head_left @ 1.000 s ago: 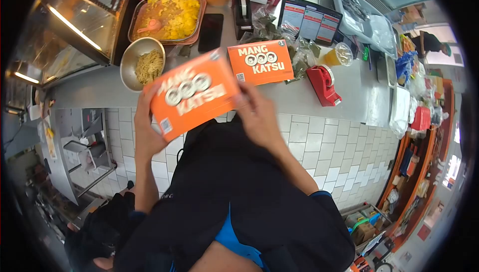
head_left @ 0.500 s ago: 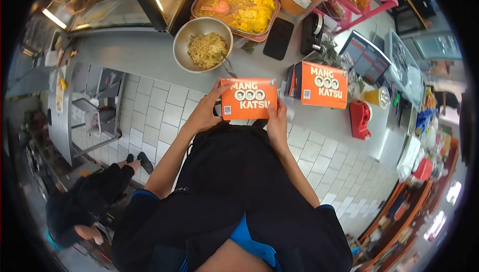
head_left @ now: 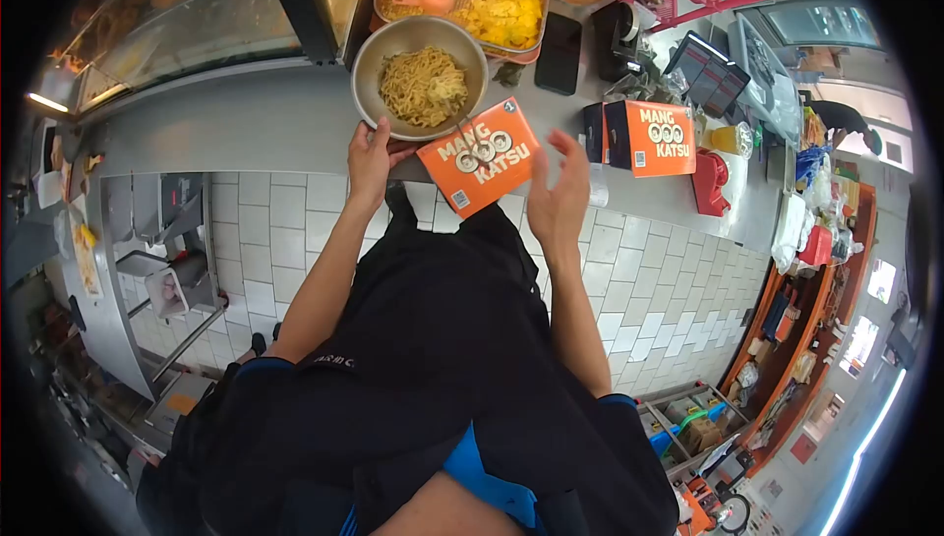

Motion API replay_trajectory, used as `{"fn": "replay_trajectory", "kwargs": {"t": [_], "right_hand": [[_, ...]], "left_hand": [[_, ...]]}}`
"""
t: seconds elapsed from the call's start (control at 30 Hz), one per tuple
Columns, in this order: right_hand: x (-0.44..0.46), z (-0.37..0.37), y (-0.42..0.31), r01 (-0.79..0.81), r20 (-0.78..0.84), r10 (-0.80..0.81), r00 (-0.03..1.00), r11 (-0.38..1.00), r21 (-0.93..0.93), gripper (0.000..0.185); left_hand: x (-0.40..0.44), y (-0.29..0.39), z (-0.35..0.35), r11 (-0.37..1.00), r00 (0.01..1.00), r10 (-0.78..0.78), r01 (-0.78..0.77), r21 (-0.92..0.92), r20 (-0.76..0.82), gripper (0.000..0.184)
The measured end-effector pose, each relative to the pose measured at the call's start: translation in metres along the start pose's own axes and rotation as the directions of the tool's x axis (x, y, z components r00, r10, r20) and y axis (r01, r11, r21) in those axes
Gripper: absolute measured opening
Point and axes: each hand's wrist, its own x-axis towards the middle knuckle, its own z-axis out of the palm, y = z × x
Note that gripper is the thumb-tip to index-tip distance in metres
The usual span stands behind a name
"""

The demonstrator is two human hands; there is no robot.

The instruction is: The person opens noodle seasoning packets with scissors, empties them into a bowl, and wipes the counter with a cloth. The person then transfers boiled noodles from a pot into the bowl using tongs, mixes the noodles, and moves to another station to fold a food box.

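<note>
An orange box with MANG KATSU print lies tilted at the counter's front edge, beside a metal bowl of noodles. My left hand is at the bowl's near rim, thumb and fingers on it, just left of the box. Open and raised, my right hand is to the right of the box, fingers spread and nothing in them. A utensil handle shows between bowl and box. A second orange-topped box stands farther right on the counter.
Behind the bowl is a tray of yellow food with a pink scoop. A phone, a red tape dispenser, a tablet and a drink cup are on the counter. Another person is at far right.
My left hand has moved from the box to the bowl, which sits slightly nearer. My right hand has let go of the box and opened. The box is now turned at an angle.
</note>
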Motion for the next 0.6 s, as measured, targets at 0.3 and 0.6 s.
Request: {"fn": "replay_trajectory", "kwargs": {"t": [0.3, 0.6], "right_hand": [[0.051, 0.068, -0.030, 0.062, 0.582, 0.085, 0.809, 0.972, -0.227, 0.044], [0.100, 0.046, -0.005, -0.070, 0.608, 0.043, 0.793, 0.997, 0.020, 0.051]], "left_hand": [[-0.088, -0.019, 0.033, 0.208, 0.848, 0.350, -0.486, 0.849, 0.399, 0.091], [-0.057, -0.024, 0.024, 0.745, 0.935, 0.331, -0.341, 0.574, 0.125, 0.074]]}}
